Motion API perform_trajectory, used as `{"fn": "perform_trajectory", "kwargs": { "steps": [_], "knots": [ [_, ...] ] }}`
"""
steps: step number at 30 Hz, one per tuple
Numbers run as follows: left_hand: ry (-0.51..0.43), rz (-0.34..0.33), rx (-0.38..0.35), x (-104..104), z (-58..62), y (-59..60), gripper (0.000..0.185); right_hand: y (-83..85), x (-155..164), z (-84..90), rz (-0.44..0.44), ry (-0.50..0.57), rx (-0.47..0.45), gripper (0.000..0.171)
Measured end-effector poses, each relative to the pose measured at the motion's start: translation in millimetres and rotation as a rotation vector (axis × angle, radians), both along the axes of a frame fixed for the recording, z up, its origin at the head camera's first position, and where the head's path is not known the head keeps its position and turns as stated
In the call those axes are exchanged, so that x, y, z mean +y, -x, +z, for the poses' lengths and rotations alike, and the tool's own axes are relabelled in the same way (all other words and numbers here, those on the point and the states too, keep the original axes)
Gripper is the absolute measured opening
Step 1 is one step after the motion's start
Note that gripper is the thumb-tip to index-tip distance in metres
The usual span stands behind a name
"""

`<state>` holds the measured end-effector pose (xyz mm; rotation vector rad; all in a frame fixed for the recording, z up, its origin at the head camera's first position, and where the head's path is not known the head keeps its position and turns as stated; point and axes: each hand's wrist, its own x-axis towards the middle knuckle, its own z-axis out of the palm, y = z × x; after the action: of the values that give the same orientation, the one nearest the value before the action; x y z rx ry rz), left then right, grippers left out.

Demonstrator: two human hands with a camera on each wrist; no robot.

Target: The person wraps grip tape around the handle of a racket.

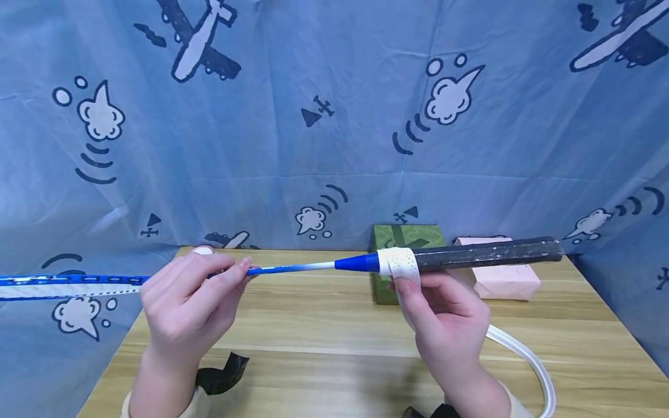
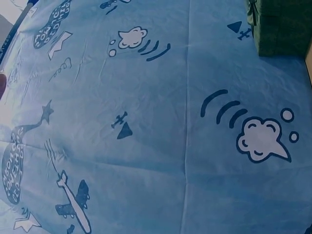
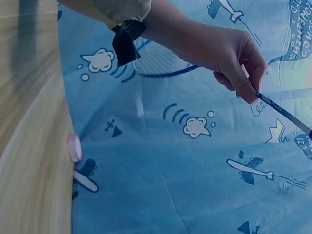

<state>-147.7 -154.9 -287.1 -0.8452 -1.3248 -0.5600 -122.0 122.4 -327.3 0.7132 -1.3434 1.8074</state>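
Note:
A blue and white badminton racket is held level across the head view, its strung head running off the left edge. My left hand pinches the shaft near the racket head; the right wrist view shows this left hand too. White perforated grip tape circles the top of the dark grey handle, right beside the blue cone. With thumb and fingers, my right hand grips the tape just under the handle. The tape's loose length curves down past the right wrist.
Behind the handle, a green box and a pink package stand on the wooden table. A blue patterned curtain hangs behind and at both sides. A small pink round object lies at the table edge in the right wrist view.

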Motion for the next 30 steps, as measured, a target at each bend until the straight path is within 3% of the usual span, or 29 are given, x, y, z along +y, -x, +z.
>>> {"fn": "perform_trajectory", "kwargs": {
  "steps": [8,22,30],
  "knots": [
    [-0.022,0.025,0.008,2.0,1.2,-0.8,0.027,3.4,0.0,-0.4,-0.016,-0.013,0.008,0.004],
    [0.164,0.011,-0.175,-5.2,3.4,-7.0,0.023,4.9,1.2,-2.4,-0.067,0.008,0.002,0.009],
    [0.109,0.028,-0.116,-0.8,4.2,-6.4,0.024,5.4,-0.3,-2.0,0.009,0.021,0.011,0.003]
  ]
}}
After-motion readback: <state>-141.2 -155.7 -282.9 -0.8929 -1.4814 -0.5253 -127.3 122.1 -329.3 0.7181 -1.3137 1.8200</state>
